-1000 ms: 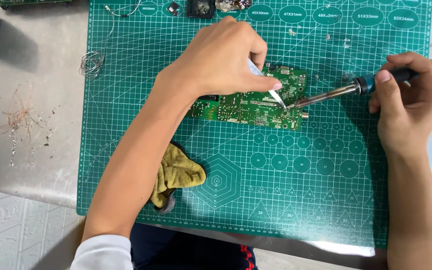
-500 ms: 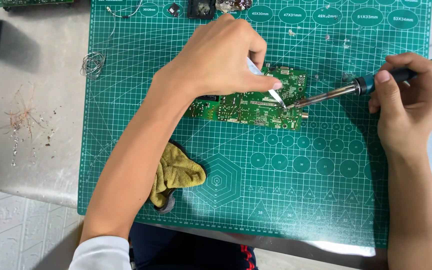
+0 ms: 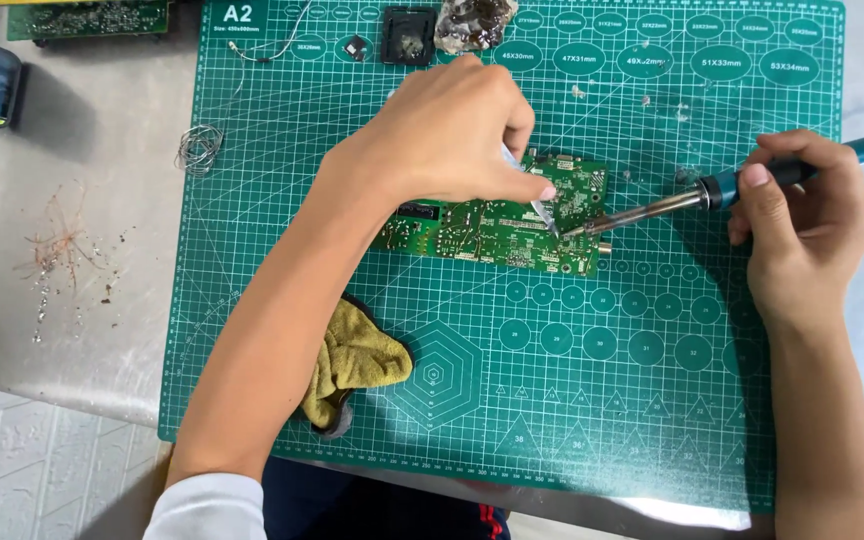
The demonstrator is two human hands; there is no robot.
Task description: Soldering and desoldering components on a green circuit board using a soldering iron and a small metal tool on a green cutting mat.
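**Circuit board worked on with tweezers and soldering iron**

The circuit board (image 3: 497, 225), green and oblong, lay flat on the green cutting mat (image 3: 652, 400), near its middle. The left hand (image 3: 442, 135) was pinched around slim metal tweezers (image 3: 537, 200), their points down on the board's right part. The right hand (image 3: 802, 230) gripped the soldering iron (image 3: 712, 190) by its blue-green handle, the tip touching the board just beside the tweezers. A crumpled yellow cloth (image 3: 357, 365) sat under the left forearm. A coil of wire (image 3: 199, 148) rested at the mat's left edge.
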